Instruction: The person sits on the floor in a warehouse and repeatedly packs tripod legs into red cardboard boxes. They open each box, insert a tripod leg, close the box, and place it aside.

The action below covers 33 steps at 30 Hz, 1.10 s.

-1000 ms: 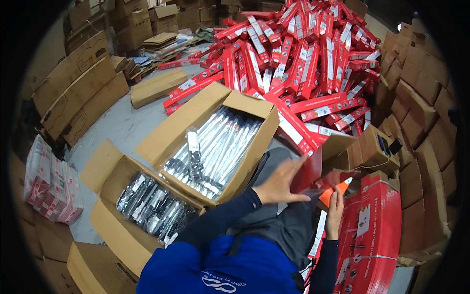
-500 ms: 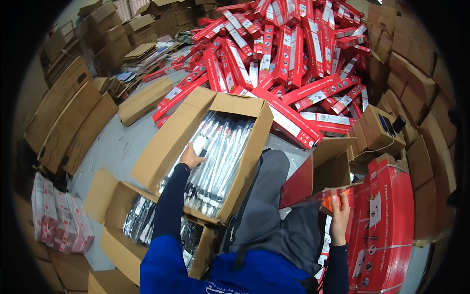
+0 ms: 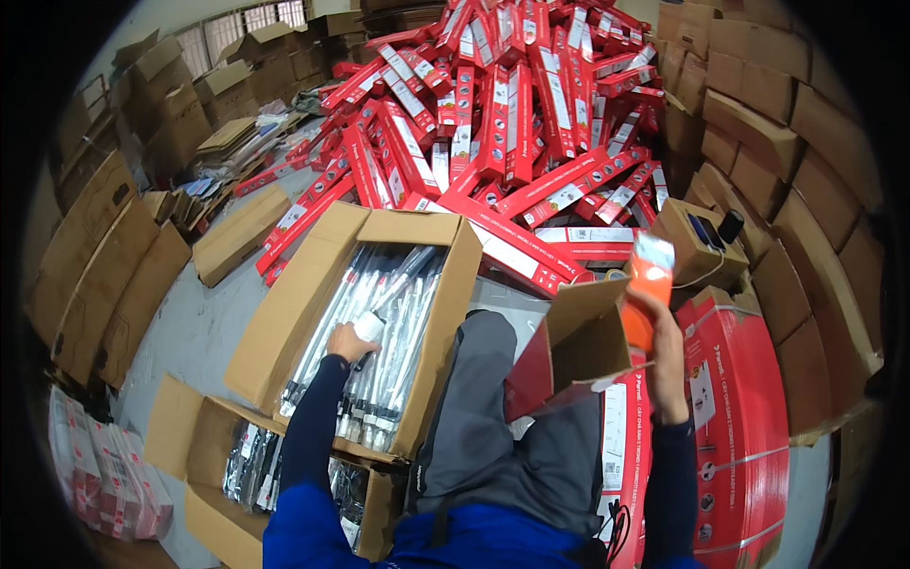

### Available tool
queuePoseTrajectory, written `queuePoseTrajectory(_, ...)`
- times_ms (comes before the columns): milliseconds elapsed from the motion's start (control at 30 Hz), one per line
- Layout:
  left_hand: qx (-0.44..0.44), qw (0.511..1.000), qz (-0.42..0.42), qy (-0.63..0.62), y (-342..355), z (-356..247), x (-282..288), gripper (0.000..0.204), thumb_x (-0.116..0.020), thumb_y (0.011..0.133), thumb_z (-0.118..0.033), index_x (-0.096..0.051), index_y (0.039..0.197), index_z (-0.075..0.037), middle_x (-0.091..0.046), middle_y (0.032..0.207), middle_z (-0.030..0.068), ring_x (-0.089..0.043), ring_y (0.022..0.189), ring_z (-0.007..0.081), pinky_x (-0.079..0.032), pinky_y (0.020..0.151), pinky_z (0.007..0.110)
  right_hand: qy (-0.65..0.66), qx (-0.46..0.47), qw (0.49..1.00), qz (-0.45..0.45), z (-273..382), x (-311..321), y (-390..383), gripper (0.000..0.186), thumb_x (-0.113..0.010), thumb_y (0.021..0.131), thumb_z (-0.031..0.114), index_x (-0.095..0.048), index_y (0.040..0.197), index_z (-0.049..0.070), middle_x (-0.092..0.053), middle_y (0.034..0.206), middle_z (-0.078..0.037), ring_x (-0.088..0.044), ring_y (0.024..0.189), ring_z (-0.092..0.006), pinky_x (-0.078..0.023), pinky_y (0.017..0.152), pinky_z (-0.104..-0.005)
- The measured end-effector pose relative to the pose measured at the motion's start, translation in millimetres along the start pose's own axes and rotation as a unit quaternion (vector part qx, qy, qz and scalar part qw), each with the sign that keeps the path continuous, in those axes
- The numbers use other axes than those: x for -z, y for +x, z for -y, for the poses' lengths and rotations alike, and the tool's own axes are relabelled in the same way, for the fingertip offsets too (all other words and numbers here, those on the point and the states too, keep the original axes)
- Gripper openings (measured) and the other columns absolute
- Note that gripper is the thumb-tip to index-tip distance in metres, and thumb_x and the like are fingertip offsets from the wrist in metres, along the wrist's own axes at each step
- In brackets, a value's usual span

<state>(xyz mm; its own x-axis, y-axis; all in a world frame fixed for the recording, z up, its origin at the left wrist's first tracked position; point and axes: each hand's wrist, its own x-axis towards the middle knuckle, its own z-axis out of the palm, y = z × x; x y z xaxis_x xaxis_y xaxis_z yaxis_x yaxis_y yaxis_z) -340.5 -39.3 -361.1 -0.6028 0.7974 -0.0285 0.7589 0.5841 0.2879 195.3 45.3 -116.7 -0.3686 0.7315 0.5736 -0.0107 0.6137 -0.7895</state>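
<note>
My left hand (image 3: 353,343) is closed around the white end of a plastic-wrapped pole (image 3: 403,284), which lies slanted over the others. Beneath it, an open brown carton (image 3: 251,356) holds several wrapped silver-white poles (image 3: 327,308). My right hand (image 3: 665,356) grips an orange packet (image 3: 648,284) with a pale top, held upright beside the mouth of a narrow red box (image 3: 526,379). That box stands tilted against my right leg, its brown inside showing and its end open. The right fingers are partly hidden behind the packet.
A second open carton (image 3: 204,474) with dark wrapped parts sits at lower left. Red boxes (image 3: 517,123) form a large heap ahead. Strapped red boxes (image 3: 739,417) stand at my right, near a brown box (image 3: 697,247) bearing dark devices. Flattened cartons line both sides.
My right hand has risen and now holds up the orange packet. My left hand has closed on a pole, which is now slanted. The view has shifted slightly.
</note>
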Motion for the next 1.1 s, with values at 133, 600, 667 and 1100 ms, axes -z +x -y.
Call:
queuePoseTrajectory(133, -0.085, 0.967, -0.126, -0.204, -46, -23, 68, 0.070, -0.094, 0.061, -0.042, -0.068, 0.113, -0.002, -0.076, 0.093, 0.0168, -0.075, 0.085, 0.0309, -0.058, 0.079, 0.043, -0.094, 0.063, 0.987, 0.118, 35, -8, 48, 0.042, -0.059, 0.104, 0.042, -0.068, 0.126, 0.008, -0.065, 0.110, -0.011, -0.062, 0.100, -0.0207, -0.046, 0.094, -0.0325)
queuePoseTrajectory(600, -0.527, 0.460, -0.064, -0.712, -185, -263, 400, 0.054, -0.048, 0.105, -0.052, -0.052, 0.129, -0.003, -0.064, 0.109, 0.0130, -0.068, 0.096, 0.0253, -0.061, 0.083, 0.041, -0.050, -0.071, 0.984, 0.157, 59, -36, 49, 0.049, -0.056, 0.107, 0.045, -0.070, 0.093, 0.001, -0.058, 0.077, 0.004, -0.053, 0.073, -0.0045, -0.046, 0.067, -0.0249)
queuePoseTrajectory(667, -0.533, 0.451, 0.036, -0.715, -191, -303, 368, 0.049, -0.055, 0.104, -0.047, -0.055, 0.126, -0.003, -0.067, 0.110, 0.0131, -0.069, 0.097, 0.0237, -0.059, 0.087, 0.041, -0.013, -0.125, 0.978, 0.166, 57, -33, 51, 0.047, -0.055, 0.107, 0.046, -0.072, 0.096, 0.003, -0.058, 0.076, 0.005, -0.053, 0.069, -0.0039, -0.046, 0.062, -0.0245)
queuePoseTrajectory(1100, -0.389, 0.505, 0.135, -0.758, -207, -271, 151, 0.150, -0.100, 0.056, -0.049, -0.006, 0.164, -0.002, -0.015, 0.169, 0.0210, -0.017, 0.157, 0.0313, -0.020, 0.126, 0.046, 0.053, -0.135, 0.982, 0.120, 39, -14, 40, 0.048, -0.057, 0.105, 0.049, -0.068, 0.089, 0.005, -0.047, 0.072, 0.009, -0.041, 0.068, -0.0021, -0.038, 0.061, -0.0240)
